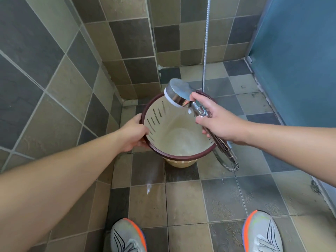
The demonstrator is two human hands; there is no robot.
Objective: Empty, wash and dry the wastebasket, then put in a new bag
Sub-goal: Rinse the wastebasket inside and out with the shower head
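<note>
A cream wastebasket (174, 135) with a dark red rim and slotted sides is held above the tiled floor, its opening tilted toward me. My left hand (133, 136) grips the rim on its left side. My right hand (216, 118) holds the chrome shower head (179, 94) by its handle, with the spray face pointing down into the basket from its far rim. Water lies in the bottom of the basket, and a thin stream falls from its underside to the floor.
The metal shower hose (205, 57) hangs down the back wall and loops under my right hand. Tiled walls close in at left and back, with a blue panel (298, 51) at right. My two grey and orange shoes (261, 233) stand on the wet floor.
</note>
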